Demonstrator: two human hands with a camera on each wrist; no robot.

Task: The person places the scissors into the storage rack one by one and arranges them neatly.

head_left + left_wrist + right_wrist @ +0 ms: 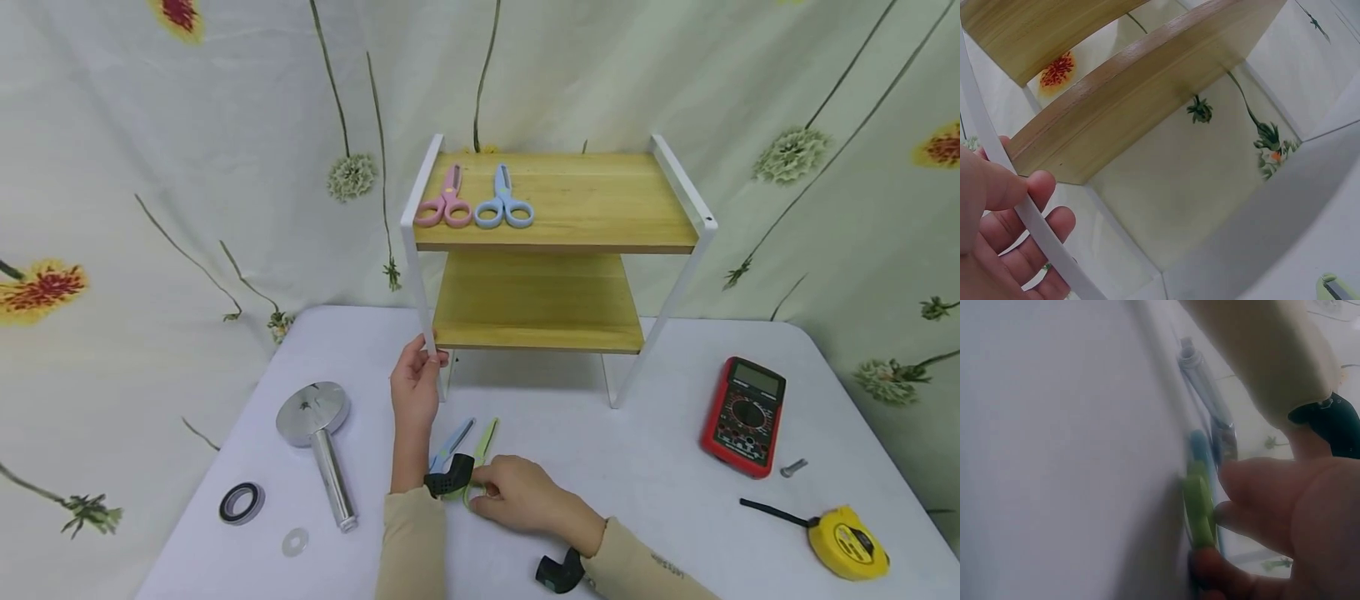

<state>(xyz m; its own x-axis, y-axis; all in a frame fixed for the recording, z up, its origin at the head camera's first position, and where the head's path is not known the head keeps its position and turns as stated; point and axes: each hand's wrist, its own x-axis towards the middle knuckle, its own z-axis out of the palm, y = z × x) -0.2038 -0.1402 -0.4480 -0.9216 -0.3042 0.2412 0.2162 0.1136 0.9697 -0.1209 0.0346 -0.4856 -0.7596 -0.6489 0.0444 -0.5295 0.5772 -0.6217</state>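
Note:
A two-tier wooden shelf [592, 196] with white metal side frames stands at the back of the table. My left hand [415, 387] grips its left front leg [1040, 232], thumb on one side and fingers round the other, just at the lower board. On the tabletop my right hand [525, 493] pinches the handle of the green scissors [487, 439], seen edge-on in the right wrist view. Blue scissors [454, 440] lie just left of them, their handles hidden behind my left wrist. Pink scissors [451, 200] and light blue scissors [503, 200] lie side by side on the top board.
Left on the table are a chrome shower head [322, 433], a black-and-grey ring [242, 503] and a pale flat washer [295, 542]. To the right lie a red multimeter [746, 415], a bolt [793, 467] and a yellow tape measure [849, 542]. A flowered cloth [187, 167] hangs behind.

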